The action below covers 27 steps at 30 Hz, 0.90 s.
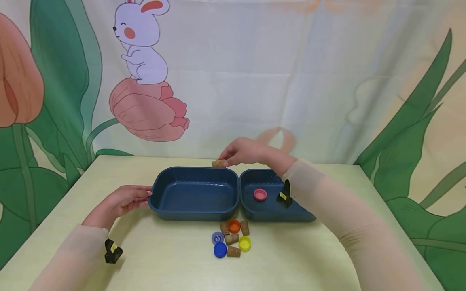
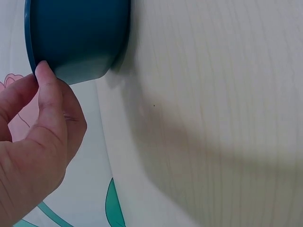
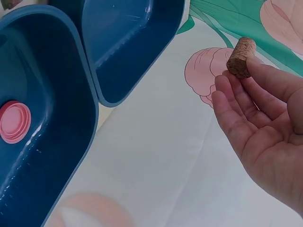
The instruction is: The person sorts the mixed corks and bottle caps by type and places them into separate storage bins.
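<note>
Backing the scene, printed curtain (image 1: pixel 233 89): pale cloth with flower prints, hanging at the table's far edge.
Table (image 1: pixel 153 254): light-coloured; both bins stand toward its far side, the small pieces nearer.
Left bin (image 1: pixel 196 216): dark blue, end to end with its neighbour; it looks like the destination for the step in hand.
Right bin (image 1: pixel 273 218): same blue, its right part hidden behind the right sleeve (image 1: pixel 346 214); a pink cap lies inside.
Right hand (image 1: pixel 245 151): raised at the far side of the left bin, thumb and fingertips pinching a cork.
Left hand (image 1: pixel 125 201): at the left bin's left end, pinching its rim, apparently to steady it.
Held cork (image 1: pixel 218 164): off the table, seen against the left bin's far rim; whether it is over the opening I cannot tell. The step seems to be placing this one cork. Next would call for drawing it nearer, lowering it inside the rim, then parting the fingers.
Loose corks (image 1: pixel 231 239): four, bunched on the near side of the bins, not yet dealt with.
Caps: pink cap (image 1: pixel 260 195) in the right bin; orange cap (image 1: pixel 234 226), yellow cap (image 1: pixel 245 243), blue cap (image 1: pixel 220 250) and lavender cap (image 1: pixel 217 237) among the loose corks.
</note>
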Each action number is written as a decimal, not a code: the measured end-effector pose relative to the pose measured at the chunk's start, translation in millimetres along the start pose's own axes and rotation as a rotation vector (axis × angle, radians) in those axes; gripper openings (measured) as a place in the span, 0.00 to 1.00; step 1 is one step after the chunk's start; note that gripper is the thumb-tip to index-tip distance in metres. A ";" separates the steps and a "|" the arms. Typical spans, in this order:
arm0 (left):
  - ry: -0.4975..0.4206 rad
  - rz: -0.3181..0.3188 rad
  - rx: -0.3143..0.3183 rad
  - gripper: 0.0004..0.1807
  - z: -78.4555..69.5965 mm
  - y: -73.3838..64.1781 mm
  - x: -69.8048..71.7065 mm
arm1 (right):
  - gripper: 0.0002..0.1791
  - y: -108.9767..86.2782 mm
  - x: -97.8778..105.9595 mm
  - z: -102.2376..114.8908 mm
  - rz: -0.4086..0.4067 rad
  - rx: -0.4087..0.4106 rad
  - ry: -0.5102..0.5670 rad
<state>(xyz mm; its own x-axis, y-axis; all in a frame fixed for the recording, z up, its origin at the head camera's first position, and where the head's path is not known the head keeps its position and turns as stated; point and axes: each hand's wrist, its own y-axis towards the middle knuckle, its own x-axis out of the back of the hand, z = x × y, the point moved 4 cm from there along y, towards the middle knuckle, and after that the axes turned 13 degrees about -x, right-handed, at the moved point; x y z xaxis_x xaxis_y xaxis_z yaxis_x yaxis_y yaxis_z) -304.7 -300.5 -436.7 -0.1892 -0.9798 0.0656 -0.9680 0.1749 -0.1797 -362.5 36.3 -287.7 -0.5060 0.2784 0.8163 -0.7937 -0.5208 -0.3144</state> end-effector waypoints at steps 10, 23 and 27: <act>0.008 0.006 0.002 0.32 1.1 -0.7 1.0 | 0.18 16.2 -0.6 12.9 0.004 0.012 -0.033; 0.035 0.018 0.003 0.32 0.1 0.0 1.8 | 0.19 38.0 -2.2 25.4 0.043 0.007 -0.048; 0.032 0.017 0.001 0.32 -0.3 -0.2 0.4 | 0.19 45.9 -6.5 29.1 0.054 0.011 -0.044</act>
<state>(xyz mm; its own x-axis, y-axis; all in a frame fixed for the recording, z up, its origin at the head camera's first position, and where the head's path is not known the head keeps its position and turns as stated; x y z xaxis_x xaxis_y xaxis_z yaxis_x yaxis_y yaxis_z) -304.6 -300.9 -436.3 -0.2109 -0.9730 0.0941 -0.9645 0.1915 -0.1816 -385.8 -12.8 -293.4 -0.5323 0.2142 0.8190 -0.7620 -0.5426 -0.3534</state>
